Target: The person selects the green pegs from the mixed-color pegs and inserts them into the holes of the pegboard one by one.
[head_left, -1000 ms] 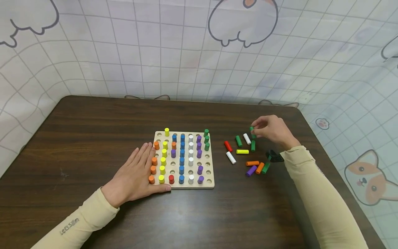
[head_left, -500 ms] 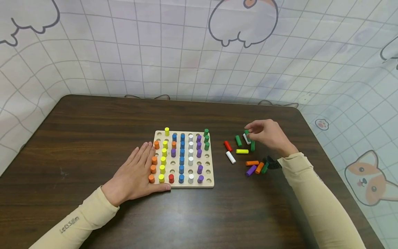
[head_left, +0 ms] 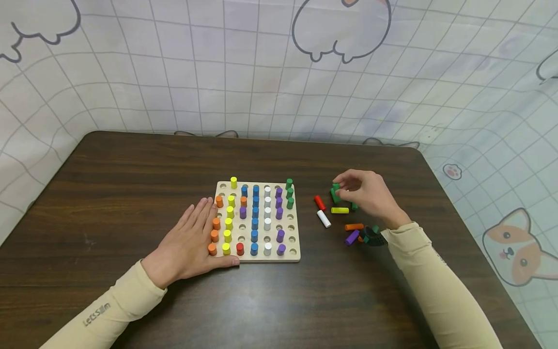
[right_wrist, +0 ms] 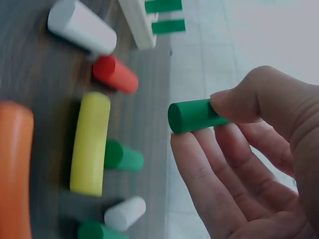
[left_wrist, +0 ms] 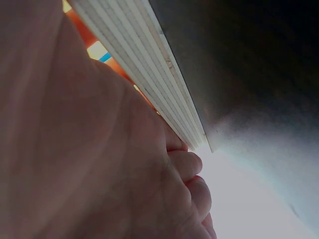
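Note:
A wooden pegboard point(head_left: 270, 260) stands on the dark table with upright pegs in yellow, orange, blue, white, purple, green and one red. My left hand point(head_left: 189, 247) lies flat along its left side, fingers straight, thumb along the front edge. The left wrist view shows the palm point(left_wrist: 99, 149) beside the layered board edge point(left_wrist: 144, 64). To the right of the board, my right hand point(head_left: 368, 194) pinches a green peg point(right_wrist: 192, 115) between thumb and fingers, raised off the table. Three green pegs fill the back of the board's rightmost column; several holes in front of them are bare.
Loose pegs lie right of the board: a red peg point(head_left: 320, 202), a white peg point(head_left: 324, 219), a yellow peg point(head_left: 340, 210), an orange peg point(head_left: 354, 226), a purple peg point(head_left: 352, 237) and several greens. The right hand and its black wrist camera point(head_left: 374, 237) cover some. A patterned cloth point(head_left: 244, 87) hangs behind.
My right hand has carried the green peg leftward over the loose pegs toward the board. The left hand has stayed in place against the board.

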A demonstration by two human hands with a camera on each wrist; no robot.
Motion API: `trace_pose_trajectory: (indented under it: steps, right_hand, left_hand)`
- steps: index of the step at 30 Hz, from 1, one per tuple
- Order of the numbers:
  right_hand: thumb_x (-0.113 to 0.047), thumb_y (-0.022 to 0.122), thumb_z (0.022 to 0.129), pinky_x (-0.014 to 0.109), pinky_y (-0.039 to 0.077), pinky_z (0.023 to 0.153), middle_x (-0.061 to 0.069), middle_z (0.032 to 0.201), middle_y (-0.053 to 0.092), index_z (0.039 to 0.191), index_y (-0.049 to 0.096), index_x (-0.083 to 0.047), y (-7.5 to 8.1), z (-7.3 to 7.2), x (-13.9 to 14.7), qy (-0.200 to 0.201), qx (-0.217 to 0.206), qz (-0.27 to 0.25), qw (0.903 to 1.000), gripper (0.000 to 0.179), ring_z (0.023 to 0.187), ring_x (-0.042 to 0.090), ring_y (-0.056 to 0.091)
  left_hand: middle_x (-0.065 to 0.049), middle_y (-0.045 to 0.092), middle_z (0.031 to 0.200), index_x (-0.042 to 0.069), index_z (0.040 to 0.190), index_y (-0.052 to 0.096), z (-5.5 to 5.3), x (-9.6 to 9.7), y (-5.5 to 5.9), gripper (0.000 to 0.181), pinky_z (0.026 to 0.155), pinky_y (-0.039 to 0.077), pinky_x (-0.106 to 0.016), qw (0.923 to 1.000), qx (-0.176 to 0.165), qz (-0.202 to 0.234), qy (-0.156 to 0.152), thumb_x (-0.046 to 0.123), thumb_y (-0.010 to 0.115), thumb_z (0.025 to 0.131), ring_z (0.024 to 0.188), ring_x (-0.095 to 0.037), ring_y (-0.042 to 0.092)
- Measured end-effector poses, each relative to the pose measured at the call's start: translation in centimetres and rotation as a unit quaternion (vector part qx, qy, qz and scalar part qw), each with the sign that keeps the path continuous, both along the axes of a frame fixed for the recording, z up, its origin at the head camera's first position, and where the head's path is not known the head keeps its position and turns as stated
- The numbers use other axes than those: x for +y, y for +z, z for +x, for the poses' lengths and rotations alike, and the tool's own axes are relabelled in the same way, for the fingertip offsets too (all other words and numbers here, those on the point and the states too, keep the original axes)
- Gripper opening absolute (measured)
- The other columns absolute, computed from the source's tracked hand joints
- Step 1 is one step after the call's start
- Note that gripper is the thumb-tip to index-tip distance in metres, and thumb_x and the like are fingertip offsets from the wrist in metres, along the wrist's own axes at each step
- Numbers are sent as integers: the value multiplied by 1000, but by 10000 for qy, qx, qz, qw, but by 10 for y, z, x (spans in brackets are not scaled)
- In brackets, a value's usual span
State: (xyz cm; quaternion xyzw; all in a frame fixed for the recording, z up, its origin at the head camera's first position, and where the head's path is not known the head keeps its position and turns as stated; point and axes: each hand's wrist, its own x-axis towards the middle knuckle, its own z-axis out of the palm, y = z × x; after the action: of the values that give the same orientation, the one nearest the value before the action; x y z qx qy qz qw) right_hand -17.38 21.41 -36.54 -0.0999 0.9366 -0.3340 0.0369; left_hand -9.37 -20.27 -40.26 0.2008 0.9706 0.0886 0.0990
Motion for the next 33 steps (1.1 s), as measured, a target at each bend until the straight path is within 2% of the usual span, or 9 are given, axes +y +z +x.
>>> trace_pose_trajectory:
  steps: [9, 16, 22, 27, 33]
  right_hand:
    - [-19, 74, 94, 25, 56, 69, 4, 104, 78, 113, 74, -19, -3, 10, -21, 59, 139, -396, 9991, 19, 94, 19, 72]
    - [-18, 77, 92, 25, 60, 79, 2, 105, 78, 112, 74, -20, -4, 15, -37, 90, 193, -737, 9971, 21, 96, 17, 72]
    - [-18, 78, 92, 27, 61, 70, 5, 102, 77, 113, 73, -18, -6, 20, -48, 154, 134, -1178, 9928, 22, 92, 22, 73]
    - [-18, 77, 92, 27, 58, 73, 5, 100, 77, 114, 73, -18, -11, 22, -56, 213, 74, -1376, 9902, 22, 89, 14, 72]
    - [-19, 78, 92, 27, 55, 72, 5, 103, 75, 114, 72, -19, -18, 24, -63, 276, -44, -1534, 9878, 24, 92, 21, 72]
  left_hand:
    - [-23, 16, 173, -4, 163, 18, -1, -1, -1, 129, 133, 16, -59, 10000, -46, 26, 29, 85, 59, 80, 161, -43, 17]
    - [-23, 15, 174, -4, 163, 17, -1, -1, -1, 129, 133, 16, -59, 10000, -12, -5, 21, 86, 59, 80, 162, -43, 17]
    - [-22, 15, 174, -4, 163, 17, -2, -1, 0, 128, 133, 16, -58, 10000, 2, -76, -3, 85, 59, 81, 162, -42, 17]
    - [-22, 14, 174, -3, 163, 17, -2, -1, 0, 129, 133, 16, -58, 10000, -23, -54, -11, 86, 58, 80, 162, -42, 17]
    - [-22, 14, 174, -3, 164, 16, -2, -1, 0, 129, 133, 16, -58, 9999, 6, -112, -21, 87, 58, 81, 162, -42, 16]
